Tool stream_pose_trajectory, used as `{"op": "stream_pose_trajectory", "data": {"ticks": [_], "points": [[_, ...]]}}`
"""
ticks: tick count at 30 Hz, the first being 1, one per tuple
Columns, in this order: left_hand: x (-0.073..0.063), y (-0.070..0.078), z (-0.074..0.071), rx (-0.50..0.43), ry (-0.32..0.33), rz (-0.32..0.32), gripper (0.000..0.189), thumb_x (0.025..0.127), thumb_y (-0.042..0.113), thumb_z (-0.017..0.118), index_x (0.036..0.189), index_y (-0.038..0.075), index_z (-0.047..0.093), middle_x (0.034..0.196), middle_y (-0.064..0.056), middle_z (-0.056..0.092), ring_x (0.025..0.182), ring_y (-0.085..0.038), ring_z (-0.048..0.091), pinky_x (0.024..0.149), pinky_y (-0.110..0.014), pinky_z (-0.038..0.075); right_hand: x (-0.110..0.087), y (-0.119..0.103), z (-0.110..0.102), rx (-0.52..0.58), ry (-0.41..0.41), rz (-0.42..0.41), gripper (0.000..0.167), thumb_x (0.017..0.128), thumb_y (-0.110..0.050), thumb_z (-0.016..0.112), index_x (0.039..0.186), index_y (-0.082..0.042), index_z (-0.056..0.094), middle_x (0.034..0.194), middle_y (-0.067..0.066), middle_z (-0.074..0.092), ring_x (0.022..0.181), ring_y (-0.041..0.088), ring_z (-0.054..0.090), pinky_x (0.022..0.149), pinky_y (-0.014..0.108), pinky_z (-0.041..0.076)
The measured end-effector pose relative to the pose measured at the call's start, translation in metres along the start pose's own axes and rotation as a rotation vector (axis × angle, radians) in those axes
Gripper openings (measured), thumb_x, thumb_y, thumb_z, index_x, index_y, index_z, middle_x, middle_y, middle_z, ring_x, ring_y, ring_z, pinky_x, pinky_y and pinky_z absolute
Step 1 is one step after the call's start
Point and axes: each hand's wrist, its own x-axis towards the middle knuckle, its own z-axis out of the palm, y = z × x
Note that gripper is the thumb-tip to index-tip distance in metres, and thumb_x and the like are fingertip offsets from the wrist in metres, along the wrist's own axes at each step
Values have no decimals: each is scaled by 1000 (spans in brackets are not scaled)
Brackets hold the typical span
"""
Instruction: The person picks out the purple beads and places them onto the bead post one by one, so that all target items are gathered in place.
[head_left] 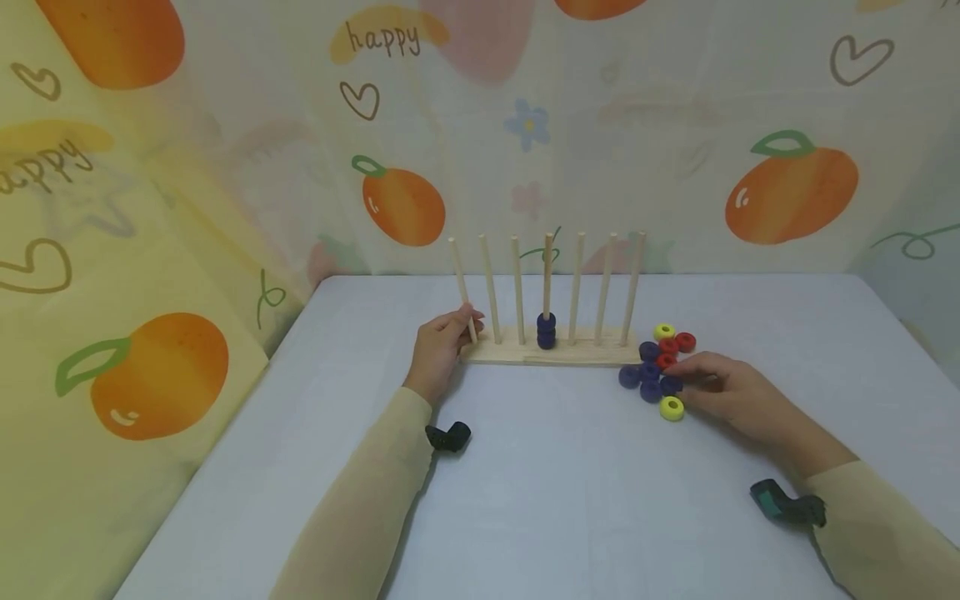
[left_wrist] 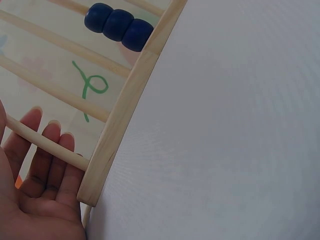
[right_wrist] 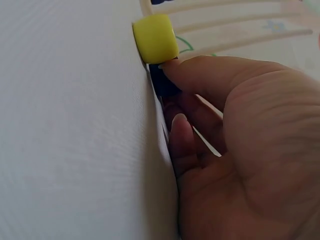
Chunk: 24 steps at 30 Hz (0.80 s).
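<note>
A wooden rack (head_left: pixel 495 355) with a row of upright pegs stands on the table. My left hand (head_left: pixel 438 350) holds its leftmost peg (left_wrist: pixel 47 143) low down, with fingertips behind the peg in the left wrist view. Three dark blue beads (head_left: pixel 546 332) are stacked on the middle peg (head_left: pixel 547 271); the other pegs carry no beads. To the right of the rack, my right hand (head_left: pixel 742 400) pinches a dark blue bead (right_wrist: pixel 164 82) at the edge of a loose group of beads. A yellow bead (right_wrist: pixel 156 39) lies right beside the thumb. The index fingertip is partly hidden.
Several blue beads (head_left: pixel 649 391), red beads (head_left: pixel 686 342) and yellow beads (head_left: pixel 664 332) lie close together by the rack's right end. The white table (head_left: pixel 540 500) meets a patterned cloth (head_left: pixel 637 183) at the back. Each wrist wears a small black camera (head_left: pixel 450 437).
</note>
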Motion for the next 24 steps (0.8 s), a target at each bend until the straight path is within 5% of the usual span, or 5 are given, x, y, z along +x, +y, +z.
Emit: {"op": "stream_pose_trajectory", "data": {"ticks": [14, 24], "points": [[3, -5, -2, 2, 4, -2, 56, 107, 46, 71, 123, -7, 77, 113, -17, 75, 111, -28, 72, 100, -34, 56, 0, -7, 1, -5, 7, 9, 41, 100, -8, 78, 140, -5, 69, 142, 19, 64, 134, 45, 54, 105, 65, 49], [3, -4, -2, 12, 0, 5, 55, 110, 41, 68, 125, -11, 74, 110, -16, 75, 109, -29, 72, 97, -33, 55, -1, -7, -1, -59, 44, -16, 40, 101, -14, 81, 140, -8, 70, 133, 12, 68, 120, 34, 62, 91, 29, 54]]}}
